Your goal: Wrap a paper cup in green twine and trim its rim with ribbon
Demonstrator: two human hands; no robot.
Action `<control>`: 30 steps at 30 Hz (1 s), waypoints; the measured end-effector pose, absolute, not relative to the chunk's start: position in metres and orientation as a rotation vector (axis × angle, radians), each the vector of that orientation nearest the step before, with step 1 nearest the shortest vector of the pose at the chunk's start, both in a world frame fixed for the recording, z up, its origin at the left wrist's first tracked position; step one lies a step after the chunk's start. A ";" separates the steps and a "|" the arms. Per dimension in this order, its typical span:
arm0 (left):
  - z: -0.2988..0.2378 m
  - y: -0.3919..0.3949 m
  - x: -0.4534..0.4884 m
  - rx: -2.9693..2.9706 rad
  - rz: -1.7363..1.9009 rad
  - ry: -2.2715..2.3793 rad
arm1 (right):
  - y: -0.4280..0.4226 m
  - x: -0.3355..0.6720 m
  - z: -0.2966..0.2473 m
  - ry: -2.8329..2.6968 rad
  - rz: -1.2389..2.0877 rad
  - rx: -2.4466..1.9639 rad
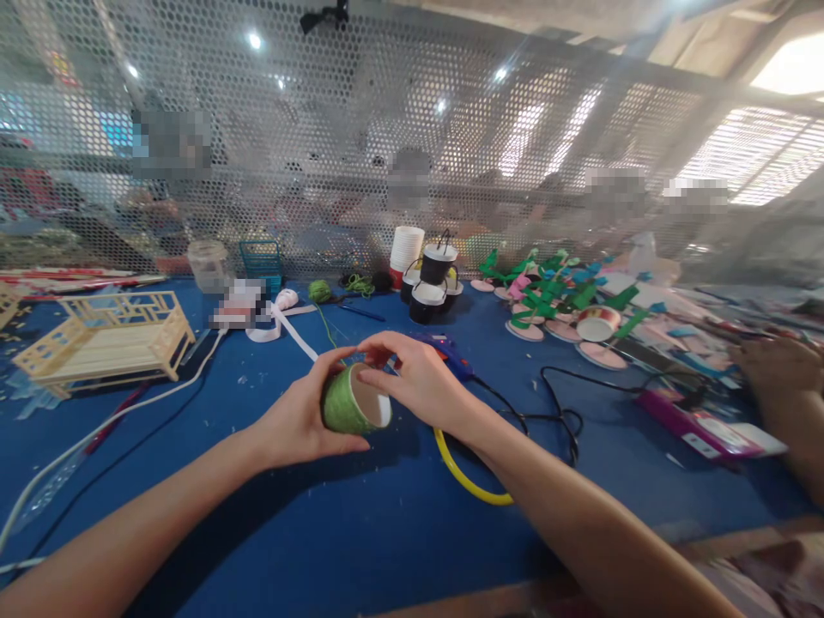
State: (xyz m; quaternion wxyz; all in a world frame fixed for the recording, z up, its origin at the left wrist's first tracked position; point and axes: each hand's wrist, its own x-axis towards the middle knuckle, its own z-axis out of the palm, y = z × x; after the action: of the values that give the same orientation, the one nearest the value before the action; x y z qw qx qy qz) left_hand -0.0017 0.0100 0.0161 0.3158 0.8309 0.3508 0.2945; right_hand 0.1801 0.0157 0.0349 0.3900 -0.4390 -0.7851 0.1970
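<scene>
At the far left of the blue counter (pixel 360 532) stands a small bed frame (pixel 103 339) built of pale wooden sticks, with a white cable (pixel 129 412) trailing across the cloth in front of it. Behind, near the perforated screen, are a clear jar (pixel 207 264), a teal basket (pixel 262 257) and a ball of green yarn (pixel 319 291). In the middle, the left hand (pixel 299 421) is wrapped around a green-wrapped cup (pixel 351 403), which is held on its side just above the counter with its white opening facing right. The right hand (pixel 418 378) comes over the top, thumb and forefinger pinched together on the cup's upper edge. Under the right wrist lies a yellow ring (pixel 463 476), with a black cable (pixel 554 412) just beside it. Further back stand a stack of white cups (pixel 407 247) and black cups (pixel 438 262). To the right are green paper flowers (pixel 547 292), and another person's hand (pixel 778 369) rests at the edge.
</scene>
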 end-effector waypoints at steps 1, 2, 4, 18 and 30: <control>0.016 0.010 -0.002 2.180 0.774 0.915 | 0.016 0.181 0.036 -1.993 0.500 -1.103; 0.016 0.010 -0.002 2.177 0.767 0.909 | 0.015 0.181 0.037 -1.989 0.494 -1.086; 0.017 0.010 -0.001 2.188 0.741 0.915 | 0.014 0.182 0.039 -1.965 0.487 -1.064; 0.020 0.014 -0.004 1.624 0.810 0.906 | 0.009 0.196 0.057 -1.794 0.589 -1.199; 0.045 0.007 -0.005 2.276 0.748 0.724 | -0.038 0.249 0.018 -2.269 0.293 -1.911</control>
State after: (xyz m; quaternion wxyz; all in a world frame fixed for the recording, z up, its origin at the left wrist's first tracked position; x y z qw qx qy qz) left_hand -0.0052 0.0071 0.0452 0.3140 0.8634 0.2745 0.2838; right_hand 0.2493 -0.0384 0.0182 0.0803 -0.6391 -0.7586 0.0979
